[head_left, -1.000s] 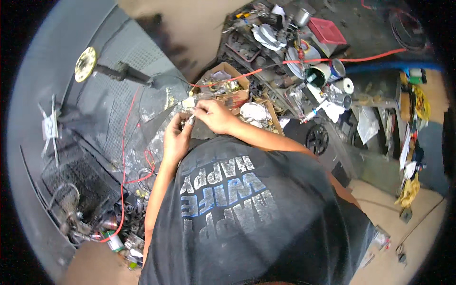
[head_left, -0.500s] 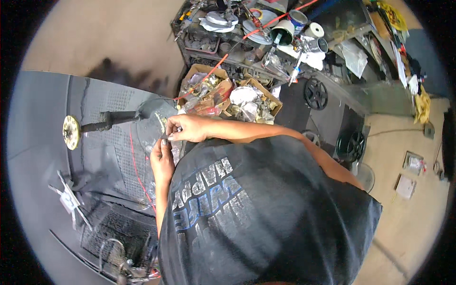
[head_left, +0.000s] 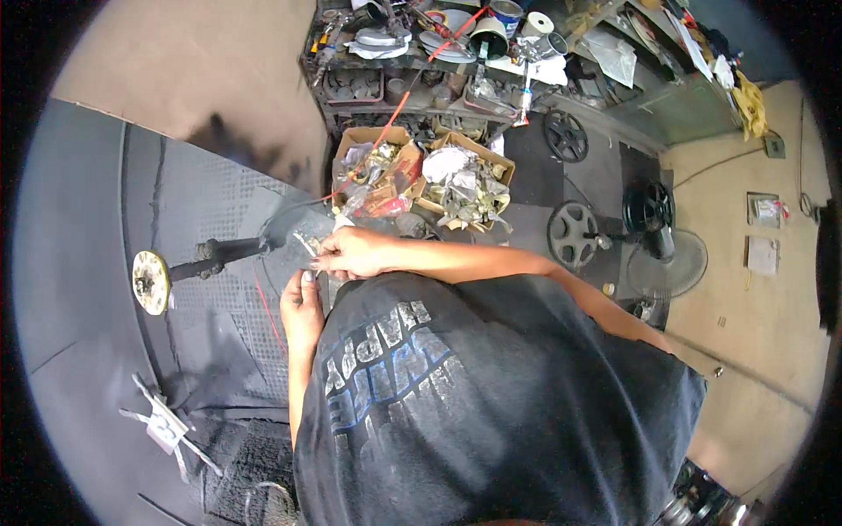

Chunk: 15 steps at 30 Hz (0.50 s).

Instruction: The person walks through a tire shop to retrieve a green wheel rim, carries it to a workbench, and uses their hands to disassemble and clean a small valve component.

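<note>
- A person's right hand [head_left: 355,252] and left hand [head_left: 303,309] are nearly meeting, working on the person's side of the brown cardboard box [head_left: 375,135].
- The right hand's fingers are bunching together and pointing left; whether they are pinching anything, one cannot tell.
- The left hand's thumb and fingers are reaching up close to the right fingertips; their grip, too, is too small to make out.
- A grey pale-streaked surface [head_left: 294,239] is lying just beyond the fingertips, left of the brown cardboard box and nearer the person.
- A second cardboard box [head_left: 496,160], overflowing with crumpled scraps, is standing just right of the brown cardboard box.
- A red hose [head_left: 402,103] is stretching up across the brown cardboard box toward a cluttered counter [head_left: 346,63] behind it.
- A yellow-faced disc [head_left: 152,283] is jutting out on a dark shaft, well left of the brown cardboard box.
- A grey spoked wheel [head_left: 572,235] and a round-caged fan [head_left: 688,263] are standing well to its right.
</note>
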### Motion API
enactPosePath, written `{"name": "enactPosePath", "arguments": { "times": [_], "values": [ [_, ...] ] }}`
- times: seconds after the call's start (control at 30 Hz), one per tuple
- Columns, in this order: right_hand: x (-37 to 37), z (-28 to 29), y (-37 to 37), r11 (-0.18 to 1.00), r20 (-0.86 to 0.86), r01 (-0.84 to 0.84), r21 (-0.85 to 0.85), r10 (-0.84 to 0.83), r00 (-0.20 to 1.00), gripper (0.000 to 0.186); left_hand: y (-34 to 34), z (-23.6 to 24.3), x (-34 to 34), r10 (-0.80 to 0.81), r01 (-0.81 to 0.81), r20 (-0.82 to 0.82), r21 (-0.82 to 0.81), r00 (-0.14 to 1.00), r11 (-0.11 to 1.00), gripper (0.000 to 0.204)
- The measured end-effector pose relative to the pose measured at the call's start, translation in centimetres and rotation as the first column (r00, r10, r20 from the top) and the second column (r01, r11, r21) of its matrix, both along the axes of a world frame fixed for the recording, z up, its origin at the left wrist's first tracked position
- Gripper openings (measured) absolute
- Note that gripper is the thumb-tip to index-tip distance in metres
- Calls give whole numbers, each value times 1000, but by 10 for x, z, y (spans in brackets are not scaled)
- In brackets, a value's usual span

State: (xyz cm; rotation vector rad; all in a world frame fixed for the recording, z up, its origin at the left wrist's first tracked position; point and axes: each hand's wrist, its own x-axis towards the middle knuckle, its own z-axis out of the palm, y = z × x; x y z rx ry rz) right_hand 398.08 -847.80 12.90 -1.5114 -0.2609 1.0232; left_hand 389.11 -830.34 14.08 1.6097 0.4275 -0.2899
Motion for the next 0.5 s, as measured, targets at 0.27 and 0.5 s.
{"name": "enactPosePath", "arguments": {
  "times": [0.27,0.5],
  "values": [
    [-37,-15,-3,982,-198,180,-51,-186,962,21,7,-3,4,-262,254,15,200,965,946,30],
    [-63,-12,-17,944,-137,301,135,-283,949,16,2,-18,2,-382,356,111,199,918,913,31]
  ]
}}
